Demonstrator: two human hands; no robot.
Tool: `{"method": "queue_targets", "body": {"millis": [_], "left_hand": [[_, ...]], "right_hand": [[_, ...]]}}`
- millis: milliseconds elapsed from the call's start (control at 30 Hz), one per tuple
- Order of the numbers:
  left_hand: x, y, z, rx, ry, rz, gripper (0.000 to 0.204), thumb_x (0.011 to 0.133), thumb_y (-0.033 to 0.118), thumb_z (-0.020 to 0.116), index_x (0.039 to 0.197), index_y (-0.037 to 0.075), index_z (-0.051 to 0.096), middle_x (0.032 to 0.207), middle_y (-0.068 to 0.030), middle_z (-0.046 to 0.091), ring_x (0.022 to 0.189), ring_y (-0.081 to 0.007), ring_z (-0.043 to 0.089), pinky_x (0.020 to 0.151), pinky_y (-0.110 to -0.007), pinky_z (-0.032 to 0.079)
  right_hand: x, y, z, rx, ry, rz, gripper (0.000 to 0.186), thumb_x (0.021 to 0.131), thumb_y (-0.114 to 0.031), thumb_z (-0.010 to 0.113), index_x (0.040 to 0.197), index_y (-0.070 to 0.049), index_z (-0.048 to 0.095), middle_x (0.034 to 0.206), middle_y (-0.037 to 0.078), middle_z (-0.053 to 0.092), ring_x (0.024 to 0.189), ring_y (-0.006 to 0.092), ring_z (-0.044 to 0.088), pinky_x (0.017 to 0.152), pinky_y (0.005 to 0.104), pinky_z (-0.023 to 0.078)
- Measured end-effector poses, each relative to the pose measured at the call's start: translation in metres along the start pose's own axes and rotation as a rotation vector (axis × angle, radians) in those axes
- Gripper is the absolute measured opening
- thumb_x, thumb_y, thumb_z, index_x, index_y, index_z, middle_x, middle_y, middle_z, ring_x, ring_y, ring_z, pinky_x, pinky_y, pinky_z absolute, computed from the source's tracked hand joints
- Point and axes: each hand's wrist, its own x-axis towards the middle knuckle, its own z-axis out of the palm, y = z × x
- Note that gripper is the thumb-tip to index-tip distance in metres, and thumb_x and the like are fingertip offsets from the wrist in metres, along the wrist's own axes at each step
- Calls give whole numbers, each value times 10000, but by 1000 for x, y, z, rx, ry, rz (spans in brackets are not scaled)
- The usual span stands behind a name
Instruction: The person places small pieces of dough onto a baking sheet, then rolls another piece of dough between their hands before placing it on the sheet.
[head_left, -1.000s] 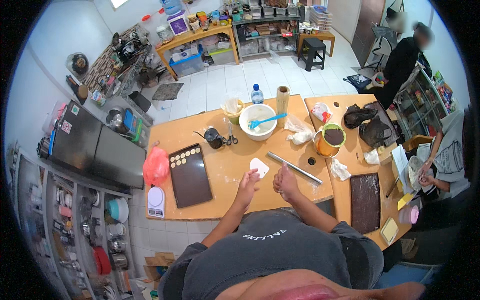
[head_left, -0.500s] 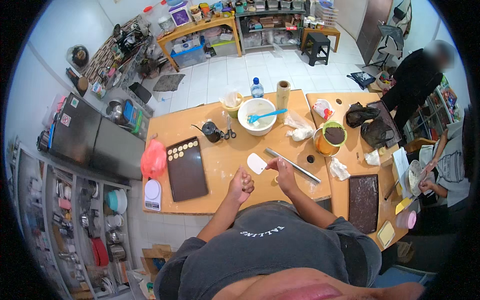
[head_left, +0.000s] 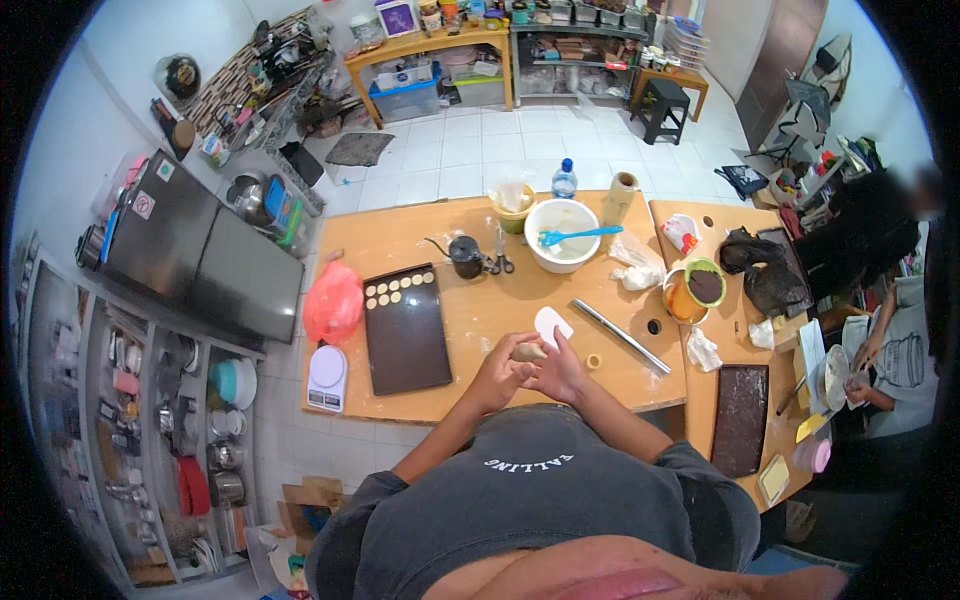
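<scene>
My left hand (head_left: 499, 372) has its fingers curled round a small pale lump of dough (head_left: 528, 352), raised above the front of the wooden table (head_left: 470, 400). Close against it, my right hand (head_left: 557, 372) has its fingers apart and slightly bent, beside the lump. Just behind the hands lie a white scraper (head_left: 552, 322), partly covered by them, and a small tan ring (head_left: 593, 362). A steel rod (head_left: 620, 335) lies diagonally to the right. On the left, a dark tray (head_left: 408, 350) has several pale discs in its far rows, next to a white scale (head_left: 326, 385).
A white bowl (head_left: 560, 252) with a blue spatula, a black kettle (head_left: 467, 257), scissors and a bottle stand behind. A pink bag (head_left: 333, 300) sits left. A second table (head_left: 700, 420) holds trays and bags. Two other people (head_left: 855, 240) (head_left: 900, 350) are at the right.
My hands have come together, and a dough lump now shows between them. My left fist has loosened round it. The dark-clothed person has moved lower and rightward in view, as the camera has shifted.
</scene>
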Motion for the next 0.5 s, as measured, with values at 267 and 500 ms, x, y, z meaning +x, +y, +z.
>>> {"method": "queue_targets", "body": {"millis": [267, 500], "left_hand": [[-29, -20, -97, 58, 101, -16, 579, 1016, 472, 462, 1375, 18, 469, 1366, -136, 521, 1297, -244, 478, 1102, -412, 337], [-63, -71, -179, -438, 252, -479, 493, 1052, 446, 368, 1325, 54, 492, 1220, -102, 594, 1153, -216, 569, 991, -373, 434]], "right_hand": [[67, 50, 32, -17, 130, -185, 447, 985, -550, 477, 822, -135, 510, 746, 59, 569, 757, 226, 602, 605, 354, 511], [94, 110, 90, -406, 257, -303, 455, 1047, -461, 382, 750, -121, 434, 596, 23, 436, 504, 141, 452, 479, 259, 367]]}}
